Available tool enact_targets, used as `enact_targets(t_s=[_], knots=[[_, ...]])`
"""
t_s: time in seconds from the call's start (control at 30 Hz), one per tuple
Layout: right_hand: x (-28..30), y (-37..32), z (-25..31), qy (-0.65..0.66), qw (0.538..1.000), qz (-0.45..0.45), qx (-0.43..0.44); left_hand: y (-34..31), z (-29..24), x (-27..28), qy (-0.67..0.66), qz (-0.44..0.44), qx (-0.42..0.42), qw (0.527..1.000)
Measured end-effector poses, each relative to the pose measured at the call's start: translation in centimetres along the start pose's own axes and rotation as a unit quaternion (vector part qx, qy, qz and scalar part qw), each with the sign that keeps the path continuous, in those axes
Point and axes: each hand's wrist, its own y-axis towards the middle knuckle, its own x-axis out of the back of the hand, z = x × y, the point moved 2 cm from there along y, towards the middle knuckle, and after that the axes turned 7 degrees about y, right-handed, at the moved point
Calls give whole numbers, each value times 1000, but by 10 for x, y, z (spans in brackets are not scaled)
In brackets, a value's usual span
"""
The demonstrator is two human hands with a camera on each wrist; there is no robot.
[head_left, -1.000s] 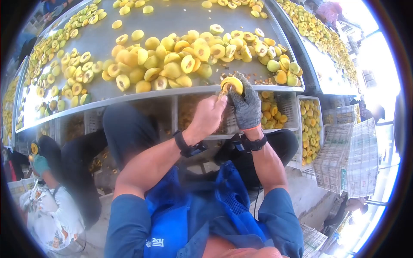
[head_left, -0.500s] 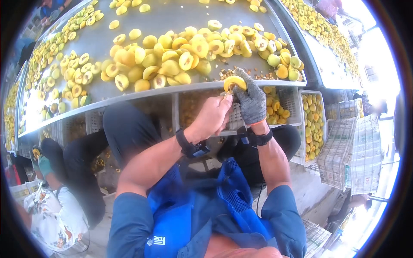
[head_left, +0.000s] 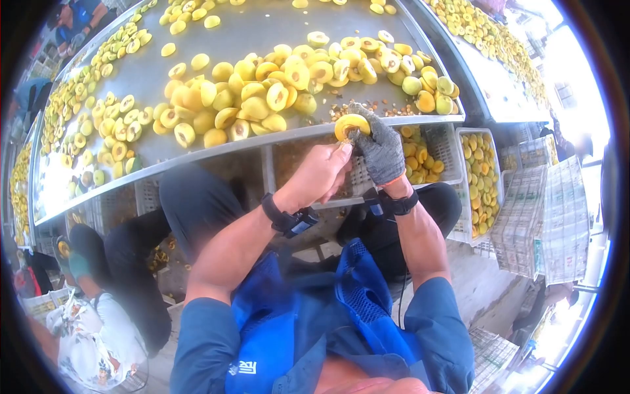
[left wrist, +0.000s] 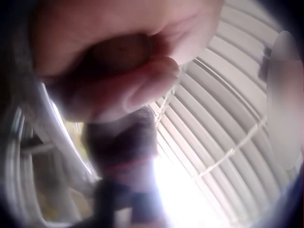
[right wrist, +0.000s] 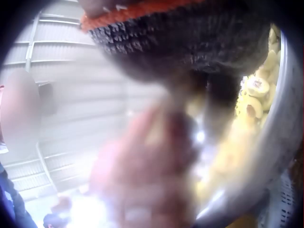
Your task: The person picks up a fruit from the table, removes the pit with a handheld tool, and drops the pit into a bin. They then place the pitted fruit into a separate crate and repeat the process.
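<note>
My right hand (head_left: 382,155), in a dark grey knitted glove, grips a yellow peach half (head_left: 352,123) by its side, just over the table's front edge. My bare left hand (head_left: 316,172) is curled close beside it, thumb forward. Between its fingertips a small tool, mostly hidden in the grip, reaches the brown hollow of the peach half; I cannot tell its exact kind. The left wrist view shows the curled bare fingers (left wrist: 128,95) from close up. In the right wrist view the gloved hand (right wrist: 185,42) fills the top, and the bare hand is blurred.
A metal table (head_left: 262,33) bears a heap of peach halves (head_left: 262,92), with pit pieces (head_left: 384,106) near its front edge. Beneath stand plastic crates, one filled with peach halves (head_left: 479,177). Stacked crates (head_left: 541,220) rise at the right. Another person's patterned sleeve (head_left: 98,338) shows at the left.
Both hands stay together at the peach half, with small shifts of the left hand beside it. The head view has tilted and shifted slightly.
</note>
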Motion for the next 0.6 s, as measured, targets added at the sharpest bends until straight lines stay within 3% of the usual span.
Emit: enact_targets(t_s=[0.17, 0.2, 0.4, 0.5, 0.6], knots=[[13, 5, 24, -36, 996, 61, -61, -4, -5, 5, -21, 50, 32, 998], [11, 8, 17, 60, 996, 61, -39, -6, -8, 7, -35, 67, 44, 996], [26, 12, 26, -119, 984, 133, -17, -10, -12, 12, -88, 118, 104, 984], [28, 11, 27, -24, 986, 164, 12, -8, -12, 13, -46, 113, 107, 987], [30, 9, 27, -50, 982, 175, 48, -9, -10, 11, -17, 125, 126, 984]])
